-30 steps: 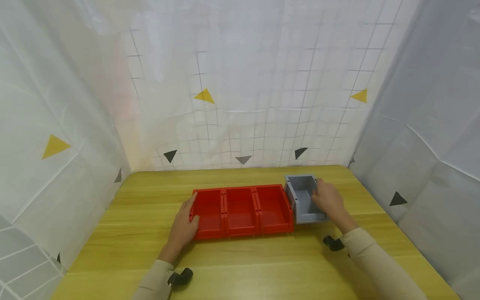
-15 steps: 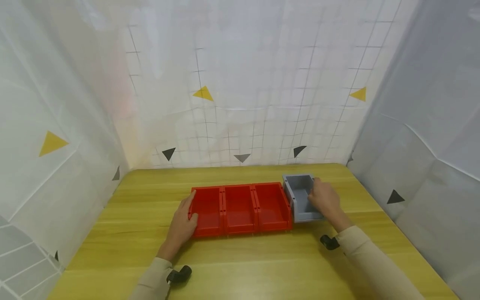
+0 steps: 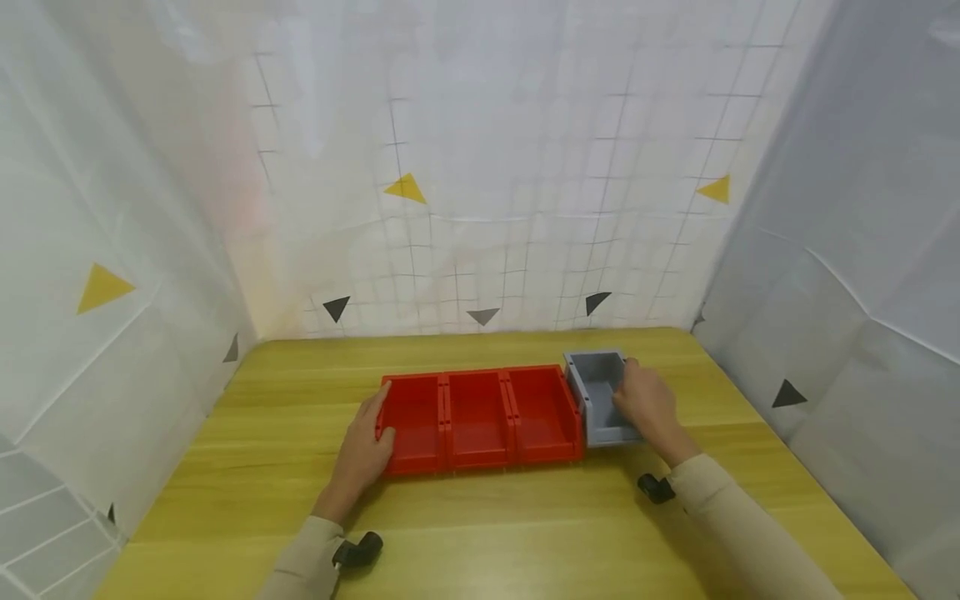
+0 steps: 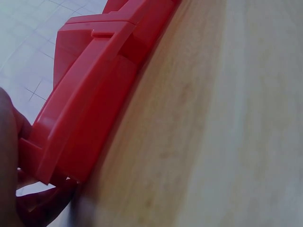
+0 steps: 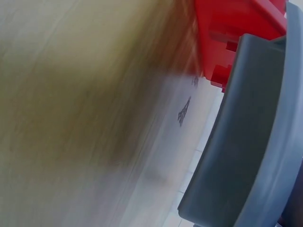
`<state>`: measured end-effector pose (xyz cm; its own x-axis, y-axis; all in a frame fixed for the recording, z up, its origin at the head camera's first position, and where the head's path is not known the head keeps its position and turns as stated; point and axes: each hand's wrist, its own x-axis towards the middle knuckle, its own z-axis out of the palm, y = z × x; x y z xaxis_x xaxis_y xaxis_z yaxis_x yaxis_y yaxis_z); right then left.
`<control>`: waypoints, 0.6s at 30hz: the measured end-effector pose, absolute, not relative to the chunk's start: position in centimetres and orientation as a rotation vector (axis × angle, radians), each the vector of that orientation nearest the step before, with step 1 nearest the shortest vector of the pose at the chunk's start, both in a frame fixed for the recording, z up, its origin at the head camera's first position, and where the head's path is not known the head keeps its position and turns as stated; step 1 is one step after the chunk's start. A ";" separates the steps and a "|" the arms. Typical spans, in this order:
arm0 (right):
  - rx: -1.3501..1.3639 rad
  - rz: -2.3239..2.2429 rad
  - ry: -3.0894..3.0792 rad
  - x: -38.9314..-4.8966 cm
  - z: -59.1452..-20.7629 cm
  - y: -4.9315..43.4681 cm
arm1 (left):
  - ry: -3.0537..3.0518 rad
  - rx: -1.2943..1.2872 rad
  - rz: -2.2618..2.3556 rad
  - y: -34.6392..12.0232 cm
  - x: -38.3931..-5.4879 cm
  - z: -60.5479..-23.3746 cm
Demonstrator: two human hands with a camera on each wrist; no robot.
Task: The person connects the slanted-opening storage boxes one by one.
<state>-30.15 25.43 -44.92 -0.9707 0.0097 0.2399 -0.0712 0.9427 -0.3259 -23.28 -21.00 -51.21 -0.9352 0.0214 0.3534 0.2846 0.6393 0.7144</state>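
Three red storage bins stand side by side in a row: a left red bin (image 3: pixel 411 425), a middle red bin (image 3: pixel 478 421) and a right red bin (image 3: pixel 542 417). My left hand (image 3: pixel 362 450) holds the left bin's outer side wall, thumb over the rim; the left wrist view shows fingers at its underside. To the right, my right hand (image 3: pixel 649 407) grips the right side wall of a grey storage bin (image 3: pixel 600 398), its fingertips inside. The grey bin sits against the right red bin, slightly angled to it. In the right wrist view the grey bin (image 5: pixel 236 137) appears raised off the table.
A yellowish wood-grain table (image 3: pixel 495 533) lies under the bins. Behind it hangs a white sheet (image 3: pixel 480 167) with grid lines and triangle marks, and similar sheets close off both sides. A black wrist device (image 3: pixel 358 550) sits at the left sleeve.
The view has shifted slightly. My right hand and the grey bin have moved a little to the left, closer to the right red bin. My left hand keeps its hold.
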 end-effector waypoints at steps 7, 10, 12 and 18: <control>0.032 0.455 -2.848 -30.5 -44.8 25.1 | -2.536 -0.256 -1.161 -21.2 -23.5 -51.0; 0.028 0.451 -2.848 -30.6 -44.8 25.1 | -2.536 -0.258 -1.160 -21.2 -23.5 -50.9; 0.034 0.453 -2.861 -30.6 -44.8 25.1 | -2.535 -0.255 -1.160 -21.2 -23.5 -50.9; 0.120 0.406 -2.905 -30.6 -43.8 25.0 | -2.555 -0.234 -1.175 -21.0 -23.3 -51.3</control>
